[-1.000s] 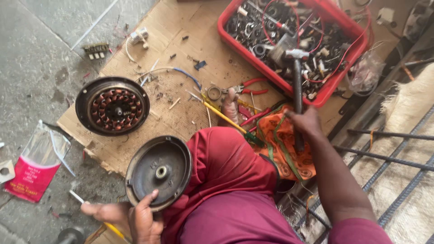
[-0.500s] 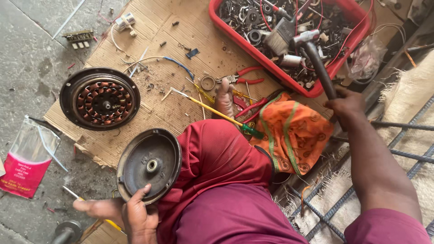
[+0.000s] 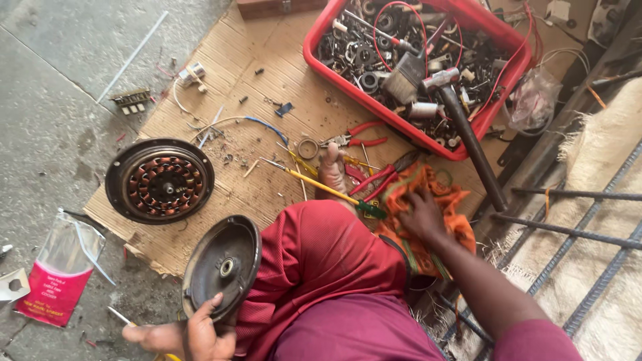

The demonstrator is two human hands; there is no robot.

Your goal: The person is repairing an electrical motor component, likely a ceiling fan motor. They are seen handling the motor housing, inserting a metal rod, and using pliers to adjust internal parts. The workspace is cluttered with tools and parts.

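1. Seen from above, a person in maroon clothing sits on the floor at a sheet of cardboard (image 3: pixel 200 87) strewn with tools and motor parts.
2. The left hand (image 3: pixel 204 331), low in the frame, grips the lower rim of a dark round motor cover (image 3: pixel 221 267), held tilted on edge against the person's knee.
3. The right hand (image 3: pixel 424 214) rests palm down with loose fingers on an orange cloth (image 3: pixel 435 194) beside the knee, holding nothing.
4. A hammer (image 3: pixel 461 127) lies just beyond that hand, its head resting inside a red tray (image 3: pixel 334 27) full of screws, wires and small metal parts, its handle sticking out over the tray's rim.
5. A round winding with copper coils (image 3: pixel 160 180) lies flat on the cardboard, apart from the held cover.
6. Red-handled pliers (image 3: pixel 354 137) and a yellow screwdriver (image 3: pixel 314 180) lie between tray and knee.
7. A plastic packet with a pink label (image 3: pixel 60 281) lies on the concrete floor at left.
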